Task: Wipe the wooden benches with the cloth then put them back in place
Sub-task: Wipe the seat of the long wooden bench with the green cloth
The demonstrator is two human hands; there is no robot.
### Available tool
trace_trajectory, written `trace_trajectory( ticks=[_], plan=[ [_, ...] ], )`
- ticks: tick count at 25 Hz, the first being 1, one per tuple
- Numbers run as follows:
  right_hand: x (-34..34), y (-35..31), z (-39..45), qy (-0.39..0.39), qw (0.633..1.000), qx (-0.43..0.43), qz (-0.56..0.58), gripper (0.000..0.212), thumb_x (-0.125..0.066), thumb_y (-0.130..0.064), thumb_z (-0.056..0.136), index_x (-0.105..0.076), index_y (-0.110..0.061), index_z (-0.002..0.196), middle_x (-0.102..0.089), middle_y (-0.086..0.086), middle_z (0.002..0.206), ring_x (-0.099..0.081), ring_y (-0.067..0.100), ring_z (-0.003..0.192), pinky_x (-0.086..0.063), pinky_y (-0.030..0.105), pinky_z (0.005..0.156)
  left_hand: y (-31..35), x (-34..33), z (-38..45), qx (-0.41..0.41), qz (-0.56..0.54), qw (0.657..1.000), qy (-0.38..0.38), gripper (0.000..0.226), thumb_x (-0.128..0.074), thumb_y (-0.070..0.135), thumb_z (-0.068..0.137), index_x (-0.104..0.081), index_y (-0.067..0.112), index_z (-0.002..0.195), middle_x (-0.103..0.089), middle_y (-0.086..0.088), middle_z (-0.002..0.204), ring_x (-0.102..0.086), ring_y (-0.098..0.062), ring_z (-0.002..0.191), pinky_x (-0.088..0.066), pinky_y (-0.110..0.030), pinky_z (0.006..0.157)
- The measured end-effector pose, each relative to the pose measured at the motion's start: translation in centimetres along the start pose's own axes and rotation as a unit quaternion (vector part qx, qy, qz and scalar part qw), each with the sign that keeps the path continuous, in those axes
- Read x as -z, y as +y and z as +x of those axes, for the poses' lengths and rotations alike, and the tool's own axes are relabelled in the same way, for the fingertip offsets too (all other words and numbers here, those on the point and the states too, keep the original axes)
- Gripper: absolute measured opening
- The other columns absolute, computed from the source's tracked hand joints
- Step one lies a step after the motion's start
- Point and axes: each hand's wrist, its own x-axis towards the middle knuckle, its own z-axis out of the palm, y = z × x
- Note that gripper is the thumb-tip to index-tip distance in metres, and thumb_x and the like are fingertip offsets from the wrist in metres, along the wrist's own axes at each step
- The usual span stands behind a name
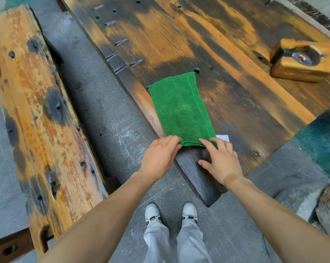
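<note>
pressing on the folded green cloth [179, 109] with both hands: the left hand [159, 156] lays nearly straight fingers on its near left corner, and the right hand [222, 162] sets fingertips on the near right corner, thumb spread on the wood. neither curls round it. the cloth lies flat along the table [226, 44]'s near left edge. a wooden ashtray block [302, 61] sits by the far right edge. a worn wooden bench [39, 114] stands left of the table, with grey stone floor [111, 126] between them.

Figure: dark, orange-streaked plank table [226, 54] before me, bearing folded green cloth [181, 109], white paper slip [222, 138], carved wooden ashtray block [302, 60].
</note>
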Motion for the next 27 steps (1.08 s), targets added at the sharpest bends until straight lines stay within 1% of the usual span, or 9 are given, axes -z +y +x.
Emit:
trace_trajectory(
  ticks=[3,8,10,11,14,17,20,23,27],
  plan=[
    [0.6,0.2,-0.6,0.047,0.999,-0.025,0.012,0.055,-0.069,-0.041,0.089,-0.050,-0.042,0.141,-0.036,-0.003,0.152,-0.025,0.028,0.138,-0.035,0.047,0.106,1.0,1.0,-1.3,-0.002,-0.073,0.997,0.009,0.025,-0.045,0.028,0.106,-0.057,0.009,0.118,-0.067,-0.007,0.107,-0.063,-0.030,0.098,-0.051,-0.040,0.078],
    [-0.1,1.3,-3.0,0.074,0.995,-0.014,0.061,0.018,-0.066,-0.031,0.093,-0.071,-0.030,0.111,-0.053,-0.006,0.144,-0.036,0.025,0.140,-0.036,0.044,0.104,1.6,1.1,-5.0,0.019,-0.156,0.988,0.002,0.024,-0.044,0.028,0.106,-0.056,0.009,0.115,-0.064,-0.003,0.103,-0.060,-0.023,0.093,-0.047,-0.034,0.078],
    [0.3,1.9,-4.1,0.101,0.982,-0.007,0.158,0.015,-0.065,-0.023,0.094,-0.066,-0.038,0.099,-0.061,-0.011,0.137,-0.040,0.020,0.142,-0.036,0.043,0.108,1.6,1.6,-6.3,0.031,-0.178,0.983,0.016,0.025,-0.043,0.031,0.105,-0.056,0.011,0.113,-0.061,0.002,0.098,-0.057,-0.015,0.087,-0.043,-0.029,0.076],
    [0.9,1.8,-4.6,0.110,0.962,-0.004,0.248,0.026,-0.064,-0.018,0.095,-0.060,-0.044,0.093,-0.065,-0.013,0.131,-0.044,0.017,0.140,-0.037,0.042,0.110,1.8,2.1,-6.8,0.042,-0.191,0.980,0.028,0.025,-0.042,0.032,0.105,-0.056,0.012,0.111,-0.059,0.006,0.094,-0.054,-0.011,0.084,-0.041,-0.027,0.075],
    [4.5,-0.3,-5.3,0.118,0.877,-0.005,0.465,0.041,-0.058,-0.011,0.099,-0.053,-0.049,0.086,-0.071,-0.011,0.108,-0.059,0.013,0.110,-0.042,0.037,0.100,2.9,4.9,-6.6,0.074,-0.237,0.965,0.090,0.022,-0.043,0.034,0.105,-0.055,0.016,0.107,-0.056,0.008,0.086,-0.051,-0.004,0.078,-0.040,-0.025,0.072],
    [9.7,-3.9,-4.2,0.170,0.859,0.040,0.481,0.029,-0.056,-0.014,0.101,-0.051,-0.041,0.091,-0.057,-0.018,0.081,-0.051,0.004,0.076,-0.041,0.029,0.075,4.3,9.0,-4.4,0.091,-0.275,0.938,0.190,0.014,-0.043,0.027,0.102,-0.054,0.019,0.103,-0.056,0.012,0.081,-0.051,0.000,0.074,-0.040,-0.019,0.070],
    [15.5,-7.9,-3.9,0.236,0.844,0.111,0.469,0.012,-0.054,-0.027,0.097,-0.048,-0.036,0.095,-0.053,-0.021,0.086,-0.048,-0.006,0.079,-0.039,0.018,0.073,5.1,14.2,-2.4,0.091,-0.286,0.906,0.299,0.008,-0.042,0.023,0.103,-0.050,0.023,0.101,-0.055,0.020,0.079,-0.051,0.007,0.072,-0.038,-0.012,0.067],
    [19.3,-12.1,-5.0,0.244,0.829,0.158,0.478,0.007,-0.052,-0.034,0.097,-0.046,-0.038,0.098,-0.050,-0.014,0.093,-0.049,0.009,0.085,-0.044,0.038,0.076,5.3,18.4,-2.5,0.090,-0.282,0.875,0.383,0.008,-0.040,0.023,0.104,-0.048,0.021,0.101,-0.056,0.032,0.085,-0.050,0.009,0.073,-0.037,-0.015,0.066],
    [21.8,-16.4,-7.0,0.201,0.814,0.221,0.498,0.006,-0.054,-0.039,0.097,-0.049,-0.042,0.096,-0.052,0.009,0.094,-0.050,0.040,0.076,-0.045,0.060,0.071,5.2,22.2,-5.9,0.094,-0.258,0.857,0.436,0.009,-0.039,0.024,0.104,-0.047,0.020,0.103,-0.054,0.036,0.086,-0.050,0.008,0.074,-0.038,-0.025,0.069]
  ],
)
